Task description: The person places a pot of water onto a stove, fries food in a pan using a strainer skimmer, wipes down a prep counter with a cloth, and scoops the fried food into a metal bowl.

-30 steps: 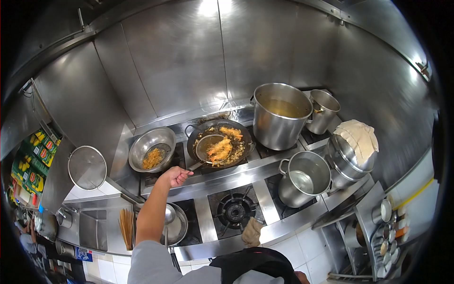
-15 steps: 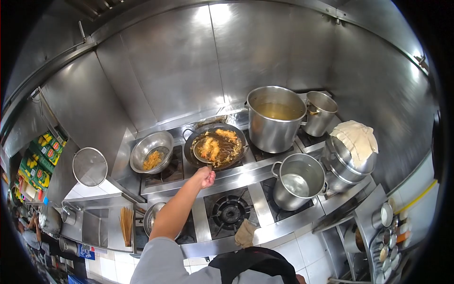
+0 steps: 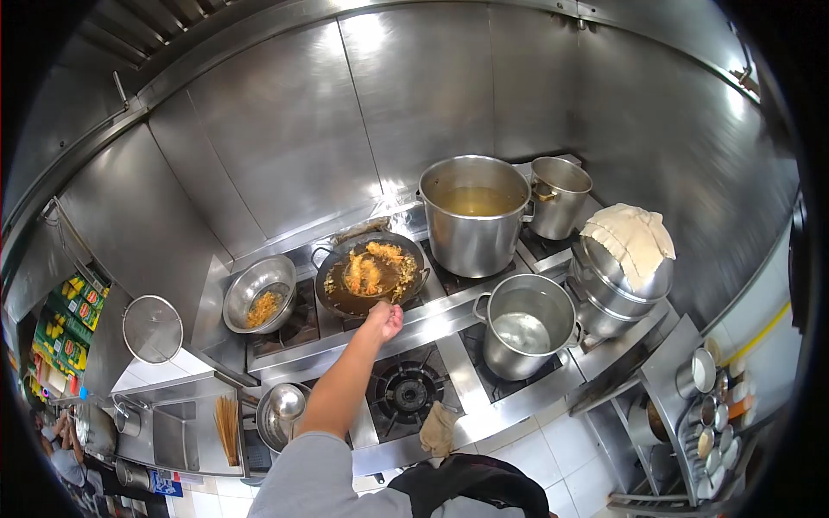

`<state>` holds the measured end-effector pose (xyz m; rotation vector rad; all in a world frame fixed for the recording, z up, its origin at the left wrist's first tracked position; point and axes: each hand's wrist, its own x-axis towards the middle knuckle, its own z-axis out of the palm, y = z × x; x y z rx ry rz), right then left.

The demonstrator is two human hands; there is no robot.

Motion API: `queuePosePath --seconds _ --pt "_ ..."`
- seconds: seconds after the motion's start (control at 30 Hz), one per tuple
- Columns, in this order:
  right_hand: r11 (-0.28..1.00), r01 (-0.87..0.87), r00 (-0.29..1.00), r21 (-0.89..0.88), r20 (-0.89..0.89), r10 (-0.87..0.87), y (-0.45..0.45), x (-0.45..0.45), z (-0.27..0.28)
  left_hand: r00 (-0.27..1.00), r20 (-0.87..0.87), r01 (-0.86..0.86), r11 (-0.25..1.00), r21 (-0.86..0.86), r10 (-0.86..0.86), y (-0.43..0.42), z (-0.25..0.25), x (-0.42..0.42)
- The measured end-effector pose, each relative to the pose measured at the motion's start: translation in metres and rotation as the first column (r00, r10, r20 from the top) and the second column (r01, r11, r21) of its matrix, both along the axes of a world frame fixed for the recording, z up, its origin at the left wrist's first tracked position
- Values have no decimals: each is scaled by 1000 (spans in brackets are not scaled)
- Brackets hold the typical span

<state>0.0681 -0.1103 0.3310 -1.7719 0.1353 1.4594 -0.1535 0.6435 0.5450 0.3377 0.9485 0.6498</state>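
My left hand [image 3: 386,319] is closed in a fist at the near rim of a dark wok [image 3: 326,298]. It grips the handle of a round skimmer [image 3: 349,289], mostly hidden by the hand and the food. Golden fried battered pieces [image 3: 366,274] lie in the skimmer's bowl, over dark oil. Another fried piece [image 3: 386,253] and loose crumbs float around it. To the left of the wok, a steel bowl [image 3: 237,302] holds fried bits [image 3: 262,309]. My right hand is out of sight.
Right of the wok stand a tall stockpot [image 3: 473,242], a smaller pot [image 3: 557,211], a water pot [image 3: 518,354] and a cloth-topped steamer [image 3: 604,311]. Near my forearm, a ladle [image 3: 287,401] rests in a pan. A cloth [image 3: 439,429] hangs over the stove's front edge.
The view has shifted, so the stove sits slightly further left. My left hand stays at the wok's near rim, its wrist turned a little. The ladle in the lower pan now shows more fully.
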Motion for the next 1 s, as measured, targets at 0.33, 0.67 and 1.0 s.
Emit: queuePosePath --seconds 0.33,0.67,1.0 --pt "993 115 993 -41 42 -113 -15 -7 -20 989 89 -122 992 13 120 5 -2 12" --pt "924 380 925 -47 46 -378 -10 -110 14 996 92 -35 991 131 23 -6 -27 -58" --pt "667 738 671 -105 9 -741 -113 -248 -38 972 5 224 926 304 -237 -34 -8 -128"
